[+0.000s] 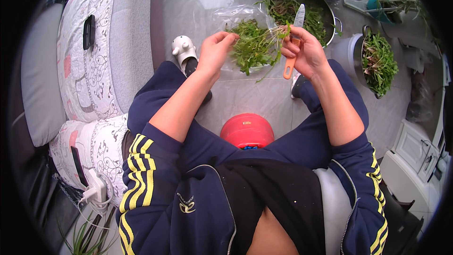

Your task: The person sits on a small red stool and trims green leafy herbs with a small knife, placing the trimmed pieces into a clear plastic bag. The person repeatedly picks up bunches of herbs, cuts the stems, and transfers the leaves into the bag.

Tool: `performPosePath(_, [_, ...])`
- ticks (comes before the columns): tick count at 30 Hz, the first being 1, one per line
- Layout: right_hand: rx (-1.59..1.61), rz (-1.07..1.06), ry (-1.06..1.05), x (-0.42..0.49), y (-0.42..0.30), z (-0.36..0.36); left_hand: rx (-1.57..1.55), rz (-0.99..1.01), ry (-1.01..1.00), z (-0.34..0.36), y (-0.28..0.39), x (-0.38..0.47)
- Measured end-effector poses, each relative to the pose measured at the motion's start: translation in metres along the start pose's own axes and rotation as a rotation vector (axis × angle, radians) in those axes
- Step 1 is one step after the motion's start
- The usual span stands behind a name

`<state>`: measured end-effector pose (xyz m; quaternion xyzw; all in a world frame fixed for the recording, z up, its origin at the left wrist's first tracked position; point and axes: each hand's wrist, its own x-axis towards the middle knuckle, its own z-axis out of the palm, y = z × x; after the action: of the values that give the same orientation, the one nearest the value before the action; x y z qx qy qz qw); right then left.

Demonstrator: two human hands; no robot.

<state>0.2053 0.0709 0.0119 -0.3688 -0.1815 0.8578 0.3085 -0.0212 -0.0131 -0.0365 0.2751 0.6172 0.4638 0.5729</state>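
Note:
My right hand (307,52) is closed around a small knife with an orange handle (290,64); its blade (299,15) points away from me. Between that hand's thumb and fingers are the pale root ends of some leafy green stems (274,34), which spread left over a clear plastic bag (230,15). More cut greens (249,51) lie in the bag. My left hand (215,50) is at the bag's left side, thumb and fingertips pinched together beside the leaves. Whether a leaf is between them is too small to tell.
A wide metal pot (332,16) with rooty greens stands behind the knife. To the right, a metal colander (360,62) heaped with greens (380,63) rests by a pale bucket (346,51). A red plastic stool (247,127) is between my legs, and a sofa (132,35) runs along the left.

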Motion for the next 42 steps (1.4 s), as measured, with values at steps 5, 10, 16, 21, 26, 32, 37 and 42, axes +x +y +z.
performPosePath(5, [0.011,-0.012,-0.016,-0.003,-0.002,0.001,0.129,0.075,0.044,0.002,-0.003,0.006])
performPosePath(10, [0.026,-0.004,-0.024,-0.005,-0.005,0.001,0.042,0.12,0.038,0.012,-0.002,0.006])
performPosePath(16, [0.037,-0.011,-0.005,-0.004,-0.007,0.0,0.04,0.103,0.061,0.017,0.003,0.005])
performPosePath(21, [0.062,-0.013,-0.006,-0.004,-0.006,-0.002,-0.021,0.078,0.057,0.016,0.007,0.005])
performPosePath(26, [0.062,-0.021,0.005,-0.006,-0.008,0.0,-0.019,0.112,0.063,0.016,0.011,0.001])
performPosePath(32, [0.061,-0.033,0.01,-0.011,-0.012,0.005,-0.023,0.144,0.072,0.021,0.022,-0.003])
performPosePath(37, [0.07,-0.07,-0.027,-0.013,-0.016,0.002,-0.042,0.142,0.086,0.028,0.033,-0.004])
performPosePath(42, [-0.001,-0.236,0.001,-0.031,-0.029,0.0,-0.06,0.173,0.102,0.038,0.046,-0.002])
